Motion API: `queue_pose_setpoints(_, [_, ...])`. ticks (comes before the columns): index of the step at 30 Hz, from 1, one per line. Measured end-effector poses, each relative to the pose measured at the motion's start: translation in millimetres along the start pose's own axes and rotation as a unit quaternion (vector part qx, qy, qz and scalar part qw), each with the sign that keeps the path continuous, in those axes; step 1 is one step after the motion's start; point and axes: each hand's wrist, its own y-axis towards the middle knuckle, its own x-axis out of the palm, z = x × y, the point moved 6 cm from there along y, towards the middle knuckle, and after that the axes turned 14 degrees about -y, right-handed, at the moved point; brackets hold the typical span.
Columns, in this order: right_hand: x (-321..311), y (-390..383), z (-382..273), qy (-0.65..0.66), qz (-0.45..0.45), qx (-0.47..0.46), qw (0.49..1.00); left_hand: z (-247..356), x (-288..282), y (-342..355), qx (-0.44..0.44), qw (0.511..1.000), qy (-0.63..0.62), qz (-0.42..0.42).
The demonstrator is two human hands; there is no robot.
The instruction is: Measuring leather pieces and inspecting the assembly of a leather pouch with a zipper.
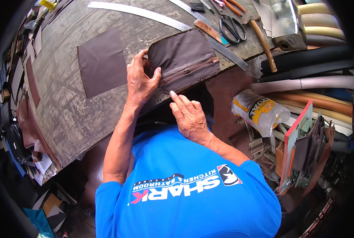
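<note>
Right hand (189, 115), nearest the body, lies flat with fingers together and holds nothing, its index tip touching the lower edge of the dark brown zippered fabric pouch (183, 58). Left hand (140, 80), at ten o'clock from it, pinches the pouch's left end between thumb and fingers. Clear plastic bag with a yellow label (259, 111) lies at three o'clock. Flat brown leather square (101, 61) rests at nine o'clock from the pouch on the worn grey workbench (66, 115). Black-handled scissors (232, 28) lie at one o'clock, farther off.

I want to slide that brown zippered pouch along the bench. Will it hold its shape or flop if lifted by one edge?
The brown pouch would probably sag: it looks like soft cloth, creased under the left hand. It likely weighs little, lying flat and thin. On the rough worktop it may drag rather than glide.
</note>
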Motion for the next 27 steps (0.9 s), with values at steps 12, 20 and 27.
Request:
queue_pose_setpoints(12, [-8, 18, 34, 0.449, -0.010, 0.162, 0.879, 0, 4, 0, 0.013, 0.999, 0.034, -0.005])
queue_pose_setpoints(20, [-31, -5, 151, 0.045, 0.067, 0.172, 0.982, -1, 0, -2, -0.004, 1.000, 0.027, 0.014])
queue_pose_setpoints(27, [-21, 15, 150, -0.051, 0.005, 0.023, 0.998, 0, 3, -1, -0.007, 0.999, 0.034, 0.019])
